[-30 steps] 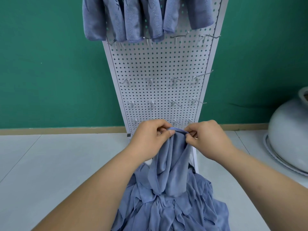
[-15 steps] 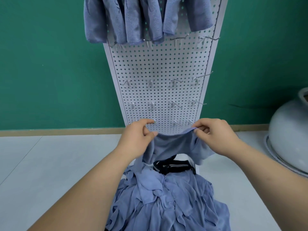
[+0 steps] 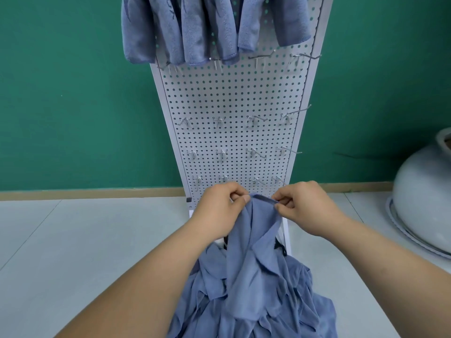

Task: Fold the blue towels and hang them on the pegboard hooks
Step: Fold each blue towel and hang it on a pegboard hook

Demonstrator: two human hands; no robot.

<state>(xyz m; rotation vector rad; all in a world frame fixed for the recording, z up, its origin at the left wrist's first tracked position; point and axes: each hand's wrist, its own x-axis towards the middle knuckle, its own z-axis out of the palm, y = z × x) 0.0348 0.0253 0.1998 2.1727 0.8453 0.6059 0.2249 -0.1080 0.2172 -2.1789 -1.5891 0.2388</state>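
Head view: both hands (image 3: pixel 263 211) pinch blue towel (image 3: pixel 253 240) top edge.

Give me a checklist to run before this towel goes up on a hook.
1. Grip on the top edge: left hand and right hand both pinch the held towel. Ok.
2. Fold tidy: the towel hangs bunched and creased. Not ok.
3. Towel clear of the pile: its lower end runs into the heap. Not ok.
4. Free hook: bare hooks show on the pegboard below the hung towels. Ok.
5. Black strap beside the towel not caught on it: cannot tell.
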